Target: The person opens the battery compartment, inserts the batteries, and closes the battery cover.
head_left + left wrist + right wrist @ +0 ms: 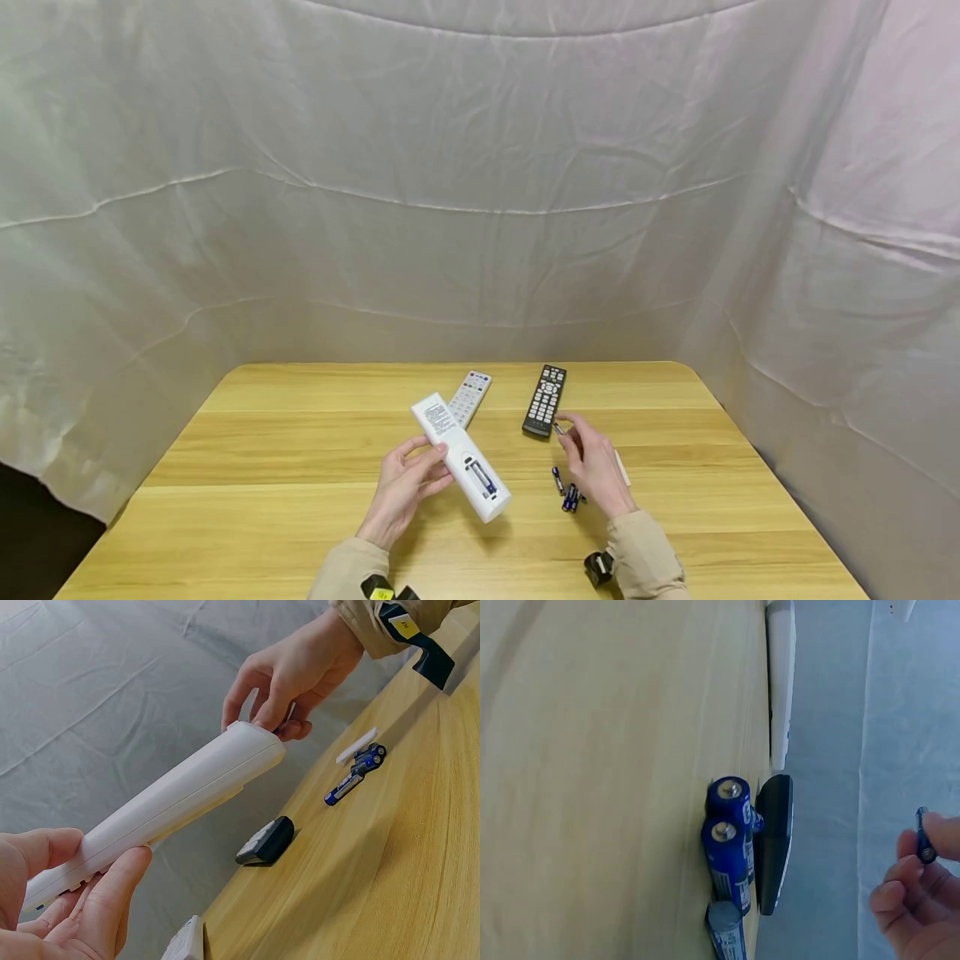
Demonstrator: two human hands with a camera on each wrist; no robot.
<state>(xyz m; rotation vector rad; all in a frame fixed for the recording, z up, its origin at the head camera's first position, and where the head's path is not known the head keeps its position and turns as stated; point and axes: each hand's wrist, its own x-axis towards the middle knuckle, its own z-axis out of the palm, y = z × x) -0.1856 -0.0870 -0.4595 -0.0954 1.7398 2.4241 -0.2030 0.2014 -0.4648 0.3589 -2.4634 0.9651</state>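
Observation:
A white remote control (456, 438) is gripped in my left hand (405, 487), tilted above the table with its back toward the head camera. Its battery compartment is uncovered, and a blue battery (483, 477) lies inside. My right hand (592, 462) pinches a small battery (924, 838) between thumb and fingers, raised over the table near the black remote (545, 402). Below that hand, several blue batteries (730, 855) lie close together on the wood. Partly hidden behind the right hand is a thin white piece (622, 468), resembling a battery cover.
A second white remote (471, 396) lies buttons up toward the back, partly covered by the held one in the head view. The wooden table (262, 450) is enclosed by grey cloth (480, 250) at the back and sides.

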